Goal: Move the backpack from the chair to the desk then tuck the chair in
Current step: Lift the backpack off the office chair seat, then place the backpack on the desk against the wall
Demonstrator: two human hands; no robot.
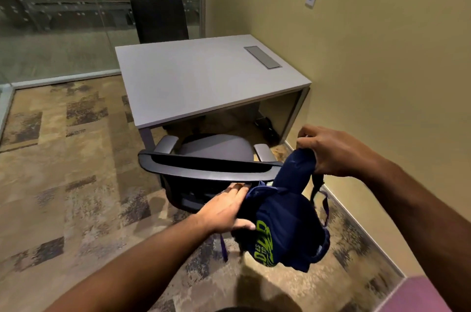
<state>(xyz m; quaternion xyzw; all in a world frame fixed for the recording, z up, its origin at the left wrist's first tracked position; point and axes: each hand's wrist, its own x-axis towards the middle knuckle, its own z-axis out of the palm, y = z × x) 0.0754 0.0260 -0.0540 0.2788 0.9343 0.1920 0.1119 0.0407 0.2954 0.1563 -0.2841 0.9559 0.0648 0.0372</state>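
A navy blue backpack (283,220) with green lettering hangs in the air behind the grey office chair (211,156), clear of its seat. My right hand (334,151) grips the top of the backpack, above the chair's right corner. My left hand (226,207) presses against the backpack's left side, fingers near the chair's backrest. The chair stands pulled out from the white desk (201,80), its seat bare and facing the desk's near edge.
A second black chair (159,18) stands behind the desk by the glass partition (63,18). A grey cable cover (262,57) is set into the desktop's right side. The yellow wall (382,69) runs along the right. Patterned carpet (63,171) spreads to the left.
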